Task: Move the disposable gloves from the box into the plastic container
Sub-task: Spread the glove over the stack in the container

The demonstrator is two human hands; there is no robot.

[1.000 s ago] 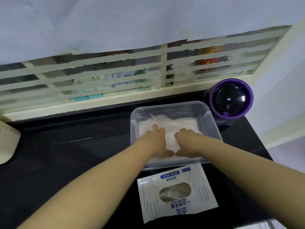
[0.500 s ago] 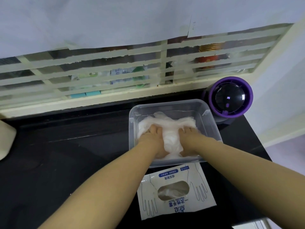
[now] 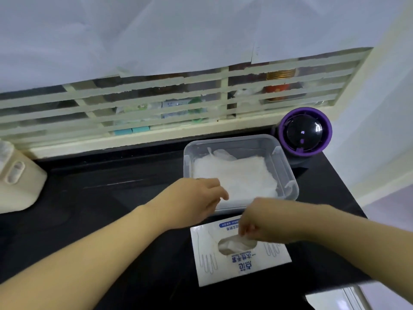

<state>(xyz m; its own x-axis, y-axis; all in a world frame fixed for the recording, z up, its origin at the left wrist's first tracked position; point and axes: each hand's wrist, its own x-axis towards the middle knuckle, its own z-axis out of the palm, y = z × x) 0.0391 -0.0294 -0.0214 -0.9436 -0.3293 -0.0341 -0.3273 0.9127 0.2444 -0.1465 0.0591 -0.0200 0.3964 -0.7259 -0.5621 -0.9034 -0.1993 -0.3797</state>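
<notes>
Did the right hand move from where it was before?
Yes. The right hand pulled back out of the plastic container toward the person and now sits over the glove box, its fingers pinching a glove at the opening.

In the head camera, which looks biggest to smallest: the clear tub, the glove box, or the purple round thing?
1. The clear tub and glove box look about alike; the box is nearer, so no ranking.
2. The purple round thing is smallest.
</notes>
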